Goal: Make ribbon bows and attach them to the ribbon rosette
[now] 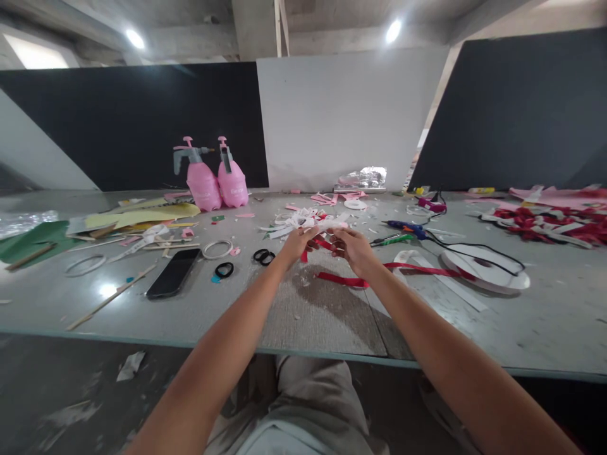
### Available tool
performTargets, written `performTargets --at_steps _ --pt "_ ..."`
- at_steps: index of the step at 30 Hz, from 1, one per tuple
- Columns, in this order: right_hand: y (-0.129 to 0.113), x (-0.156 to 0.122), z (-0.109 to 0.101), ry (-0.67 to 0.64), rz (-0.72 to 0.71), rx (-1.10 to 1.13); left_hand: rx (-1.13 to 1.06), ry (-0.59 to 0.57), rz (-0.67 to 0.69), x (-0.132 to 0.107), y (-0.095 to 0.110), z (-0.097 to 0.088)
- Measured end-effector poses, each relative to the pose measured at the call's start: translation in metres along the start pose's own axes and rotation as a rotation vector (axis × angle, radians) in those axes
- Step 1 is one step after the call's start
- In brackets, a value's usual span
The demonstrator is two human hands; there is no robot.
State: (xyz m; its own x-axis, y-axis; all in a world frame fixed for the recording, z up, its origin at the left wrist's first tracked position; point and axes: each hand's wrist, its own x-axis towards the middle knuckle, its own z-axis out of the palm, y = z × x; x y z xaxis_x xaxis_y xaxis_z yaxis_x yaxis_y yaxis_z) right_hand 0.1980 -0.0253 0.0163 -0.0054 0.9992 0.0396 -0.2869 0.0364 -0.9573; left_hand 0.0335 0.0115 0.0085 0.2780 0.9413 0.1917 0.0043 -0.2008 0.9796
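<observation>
The bench (pixel 308 332) spans the view from left to right, with a heap of red and white ribbon loops (pixel 550 221) on its far right. Nearer than that heap, a broad white ribbon reel (pixel 500 273) lies flat, well to the right of both hands.

A long red satin ribbon (pixel 422 269) extends left from the reel, its long axis running across the bench. It passes behind the right forearm, and its loose end points left, on the near side of the hands. The right hand (pixel 349 245) is the nearer to this length, which lies just below its wrist; the left hand (pixel 303 243) is farther off, beyond the loose end and to its left.

The two hands face each other over the bench centre, near but apart. Between them is a short red ribbon piece (pixel 323 243), its long axis mostly left to right, the right end slightly nearer. A red tail hangs toward the near edge below the left hand. The left thumb and fingers look clamped on this piece; the right fingertips are at its other end, but I cannot tell whether they grip it. Whether it joins the long ribbon is also unclear.

Smallest, white ribbon scraps (pixel 303 219) lie just beyond the hands.
</observation>
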Motion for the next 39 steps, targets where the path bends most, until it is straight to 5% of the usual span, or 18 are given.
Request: performTargets --at_steps 9,18,24,29,39 --pt "-0.003 -0.001 -0.003 -0.062 0.137 0.133 0.072 0.167 0.171 -0.001 0.002 0.001" --pt "0.003 0.003 0.000 -0.045 -0.013 -0.007 0.134 0.111 0.217 -0.003 0.000 0.003" --pt "0.004 0.003 -0.001 -0.067 -0.042 -0.035 0.079 0.054 0.108 -0.003 -0.003 0.001" --pt "0.004 0.006 -0.001 -0.012 -0.063 -0.064 0.078 -0.074 0.193 -0.008 0.002 0.007" --pt "0.011 0.010 -0.002 -0.061 -0.204 -0.239 -0.069 0.082 0.002 -0.003 -0.005 0.013"
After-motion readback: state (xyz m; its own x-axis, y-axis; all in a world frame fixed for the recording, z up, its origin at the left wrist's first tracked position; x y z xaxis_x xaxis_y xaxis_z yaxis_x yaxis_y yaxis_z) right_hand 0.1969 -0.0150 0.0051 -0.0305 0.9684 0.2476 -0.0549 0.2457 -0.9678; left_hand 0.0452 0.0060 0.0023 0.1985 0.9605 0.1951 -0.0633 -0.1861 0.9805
